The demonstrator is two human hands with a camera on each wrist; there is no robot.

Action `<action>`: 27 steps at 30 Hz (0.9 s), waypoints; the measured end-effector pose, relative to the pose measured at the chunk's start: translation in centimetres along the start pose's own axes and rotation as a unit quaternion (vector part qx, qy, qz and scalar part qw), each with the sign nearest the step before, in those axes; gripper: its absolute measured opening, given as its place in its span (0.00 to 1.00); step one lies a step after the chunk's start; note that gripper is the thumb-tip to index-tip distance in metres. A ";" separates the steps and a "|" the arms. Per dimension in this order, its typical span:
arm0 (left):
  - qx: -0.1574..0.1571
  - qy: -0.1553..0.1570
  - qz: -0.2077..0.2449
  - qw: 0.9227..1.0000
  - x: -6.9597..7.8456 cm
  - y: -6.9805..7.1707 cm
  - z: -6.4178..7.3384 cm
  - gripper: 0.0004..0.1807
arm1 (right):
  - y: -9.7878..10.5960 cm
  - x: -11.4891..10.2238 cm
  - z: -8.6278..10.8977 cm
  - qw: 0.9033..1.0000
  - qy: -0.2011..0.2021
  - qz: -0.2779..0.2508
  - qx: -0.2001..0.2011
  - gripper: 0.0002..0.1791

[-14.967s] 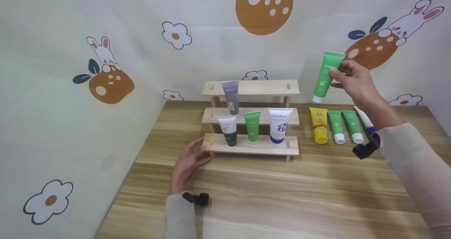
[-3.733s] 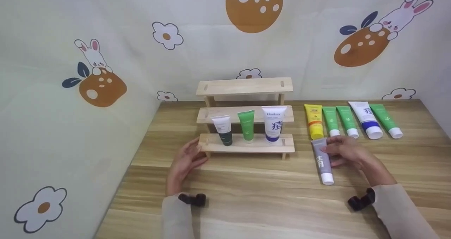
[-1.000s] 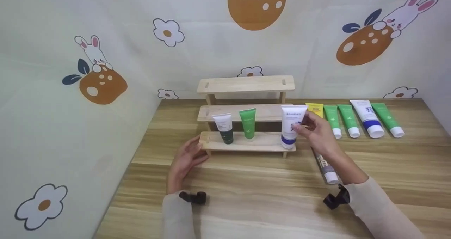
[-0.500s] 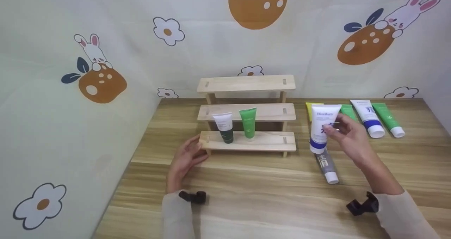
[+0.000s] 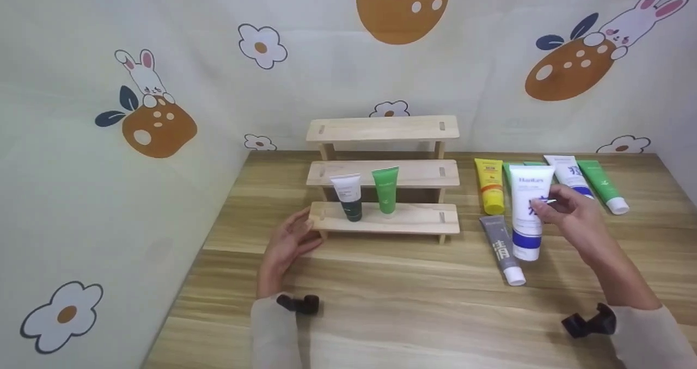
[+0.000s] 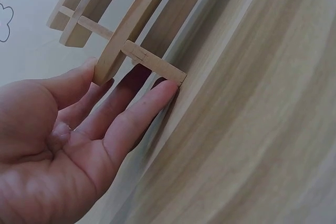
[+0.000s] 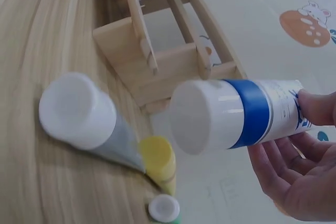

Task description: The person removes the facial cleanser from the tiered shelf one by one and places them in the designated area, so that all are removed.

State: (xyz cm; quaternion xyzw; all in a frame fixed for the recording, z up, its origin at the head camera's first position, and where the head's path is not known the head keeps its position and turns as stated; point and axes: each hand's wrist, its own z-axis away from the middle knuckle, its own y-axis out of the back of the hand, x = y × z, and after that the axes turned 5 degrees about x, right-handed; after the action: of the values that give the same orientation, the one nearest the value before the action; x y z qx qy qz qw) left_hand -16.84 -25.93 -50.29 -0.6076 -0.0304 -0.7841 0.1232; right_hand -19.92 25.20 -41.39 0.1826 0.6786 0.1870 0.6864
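My right hand (image 5: 577,216) pinches a white squeeze tube (image 5: 531,205) with a blue band, thumb in front and fingers behind. It is held upright, cap down, above the table beside a grey tube (image 5: 501,249) that lies flat. In the right wrist view the white tube's cap (image 7: 191,116) faces the camera. My left hand (image 5: 288,246) grips the left end of a three-step wooden display rack (image 5: 384,128), thumb at the plank's edge (image 6: 105,69) and fingers underneath by the leg. On the bottom step stand a white-and-dark-green tube (image 5: 348,195) and a green tube (image 5: 386,189).
Behind the held tube, a row lies on the table (image 5: 381,303): a yellow tube (image 5: 491,184), several green tubes (image 5: 601,184) and another white-and-blue tube (image 5: 569,173), some partly hidden. A printed cloth (image 5: 316,86) hangs behind the rack and along the left side.
My right hand has taken the white-and-blue tube off the bottom step and carried it right, past the grey tube. Earlier, the grey tube went from the rack to the table. My left hand stays put.
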 end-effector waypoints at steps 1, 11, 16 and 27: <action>0.000 0.000 -0.001 1.000 0.0 0.0 0.0 0.26 | 0.2 0.2 0.0 1.000 -0.003 0.003 -0.003 0.32; -0.004 0.002 0.002 1.000 0.0 0.0 0.0 0.27 | 1.3 2.6 -1.1 0.997 -0.030 0.015 -0.074 0.28; 0.000 -0.002 0.002 1.000 -0.1 0.0 -0.1 0.26 | 2.0 3.9 -1.8 0.994 -0.040 0.014 -0.104 0.26; -0.005 -0.012 0.002 1.000 -0.2 -0.1 0.1 0.26 | 1.9 5.9 -2.2 0.985 -0.075 0.011 -0.158 0.35</action>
State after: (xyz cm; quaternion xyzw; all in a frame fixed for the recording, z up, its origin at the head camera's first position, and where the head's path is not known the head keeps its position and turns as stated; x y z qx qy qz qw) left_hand -16.76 -25.82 -50.41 -0.6174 -0.0261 -0.7768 0.1214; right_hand -22.09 29.83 -45.52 0.0927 0.5851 0.2852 0.7535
